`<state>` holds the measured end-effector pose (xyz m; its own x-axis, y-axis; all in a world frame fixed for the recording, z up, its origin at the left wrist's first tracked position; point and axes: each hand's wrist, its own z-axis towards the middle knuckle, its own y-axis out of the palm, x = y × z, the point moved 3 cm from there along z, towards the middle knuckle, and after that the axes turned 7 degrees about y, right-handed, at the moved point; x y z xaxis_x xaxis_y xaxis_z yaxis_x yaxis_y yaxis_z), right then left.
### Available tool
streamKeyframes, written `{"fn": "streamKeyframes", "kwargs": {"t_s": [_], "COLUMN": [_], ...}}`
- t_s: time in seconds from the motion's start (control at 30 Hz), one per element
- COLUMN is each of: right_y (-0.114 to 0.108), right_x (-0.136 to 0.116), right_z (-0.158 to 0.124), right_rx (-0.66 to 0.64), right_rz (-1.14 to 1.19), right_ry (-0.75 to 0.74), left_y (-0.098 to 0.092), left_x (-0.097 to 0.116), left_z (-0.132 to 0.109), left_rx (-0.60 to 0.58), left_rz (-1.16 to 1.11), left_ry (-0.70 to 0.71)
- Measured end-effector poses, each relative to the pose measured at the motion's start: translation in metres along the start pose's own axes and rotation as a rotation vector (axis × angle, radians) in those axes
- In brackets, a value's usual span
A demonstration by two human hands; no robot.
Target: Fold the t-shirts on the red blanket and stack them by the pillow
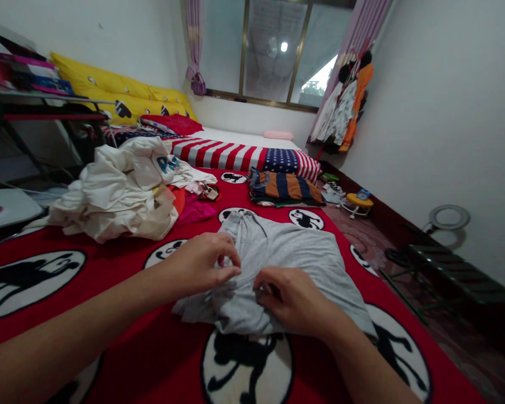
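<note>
grey shirt (278, 252): matt soft knit cloth; red blanket (151, 359): matt fleecy cloth

1. The bed (239, 136) is spread with a red blanket (143, 353) printed with black-and-white cartoon rounds.
2. A grey garment (286, 247) lies rumpled on the near middle of the blanket.
3. A heap of cream clothes (118, 199) sits to the left, with a pink cloth (196, 213) just beside it.
4. A folded striped stack (284, 189) lies farther back.
5. Behind it, a stars-and-stripes cover (235, 154) crosses the bed.
6. Yellow pillows (122, 92) and a red pillow (174, 123) lie along the wall side.
</note>
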<state>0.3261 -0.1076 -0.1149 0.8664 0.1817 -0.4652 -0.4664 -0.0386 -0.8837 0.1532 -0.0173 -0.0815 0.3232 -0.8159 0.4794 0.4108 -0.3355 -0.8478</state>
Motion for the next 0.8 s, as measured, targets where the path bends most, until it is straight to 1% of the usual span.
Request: {"fn": "streamKeyframes", "kwargs": {"t_s": [0.07,0.1,0.13,0.2,0.23,0.27,0.3,0.33,0.43,0.47,0.53,0.57,0.63,0.7,0.73,0.77,0.8], "right_y": [0.002,0.002,0.002,0.003,0.003,0.003,0.003,0.003,0.004,0.004,0.001,-0.002,-0.016,-0.031,-0.037,-0.04,-0.04], "right_x": [-0.002,-0.002,-0.002,-0.001,0.0,0.001,0.002,0.002,-0.001,-0.003,-0.004,-0.003,0.008,0.031,0.046,0.064,0.082], "right_z": [-0.001,-0.001,-0.002,-0.002,-0.002,-0.003,-0.003,-0.004,-0.006,-0.006,-0.005,-0.004,-0.002,-0.002,-0.003,-0.003,-0.004], "right_rx": [0.007,0.007,0.005,0.005,0.001,-0.005,-0.01,-0.015,-0.014,-0.013,0.011,0.066,0.279,0.507,0.561,0.553,0.492], "right_rz": [-0.028,-0.038,-0.046,-0.058,-0.058,-0.053,-0.042,-0.028,0.009,0.016,0.042,0.063,0.071,-0.034,-0.123,-0.214,-0.282], "right_ry": [-0.008,-0.005,-0.001,0.002,0.001,-0.002,-0.005,-0.008,-0.012,-0.013,-0.01,0.0,0.044,0.158,0.255,0.388,0.543], "left_y": [0.002,0.006,0.013,0.031,0.041,0.05,0.058,0.064,0.07,0.07,0.07,0.071,0.073,0.074,0.074,0.073,0.072], "left_x": [0.008,0.012,0.017,0.021,0.018,0.012,0.002,-0.01,-0.045,-0.053,-0.062,-0.063,-0.062,-0.06,-0.06,-0.062,-0.065], "left_z": [0.02,0.032,0.044,0.068,0.079,0.089,0.098,0.106,0.12,0.122,0.123,0.122,0.12,0.118,0.118,0.118,0.119], "left_rx": [0.082,0.09,0.069,-0.041,-0.113,-0.177,-0.221,-0.236,-0.161,-0.132,-0.096,-0.086,-0.062,-0.038,-0.03,-0.026,-0.027], "left_rz": [-0.077,-0.115,-0.146,-0.169,-0.156,-0.127,-0.079,-0.014,0.189,0.238,0.307,0.333,0.378,0.41,0.421,0.427,0.43], "left_ry": [0.047,0.098,0.164,0.303,0.34,0.344,0.319,0.268,0.075,0.031,-0.024,-0.032,-0.033,-0.051,-0.069,-0.09,-0.11]}}
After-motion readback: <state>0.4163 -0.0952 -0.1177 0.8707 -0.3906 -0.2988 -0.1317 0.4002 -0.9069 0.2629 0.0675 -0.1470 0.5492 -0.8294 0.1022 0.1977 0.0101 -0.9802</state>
